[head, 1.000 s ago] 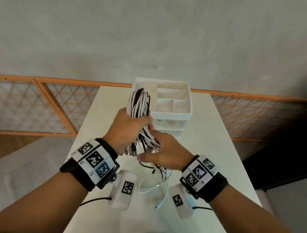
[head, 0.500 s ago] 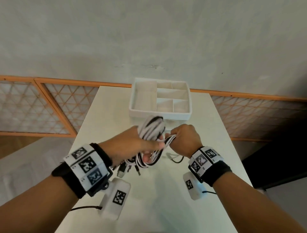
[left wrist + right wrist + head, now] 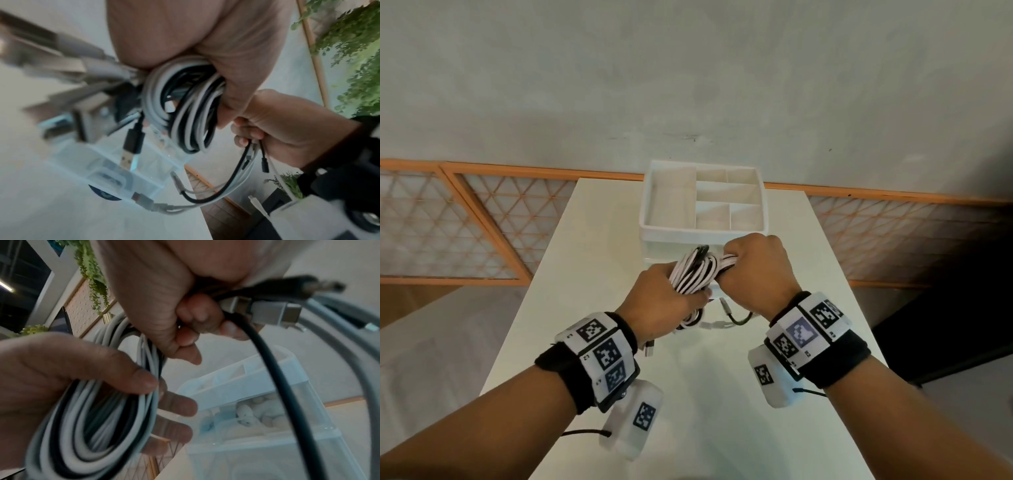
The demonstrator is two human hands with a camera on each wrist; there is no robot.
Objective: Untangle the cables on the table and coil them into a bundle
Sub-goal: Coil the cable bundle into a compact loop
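A coil of white and black cables hangs above the white table, just in front of the organiser. My left hand grips the coil from the left, thumb across the loops. My right hand has its fingers curled round the loose cable ends at the coil's right side. Several plug ends dangle below the coil, and a black strand loops down to the table.
A white compartment organiser with clear drawers stands at the table's far end, right behind the hands. An orange lattice railing runs along both sides behind the table. The near tabletop is bare.
The coil came down from upright in the left hand to lie lower and tilted. My right hand swung from below the coil up to its right side, drawing the loose ends off the table.
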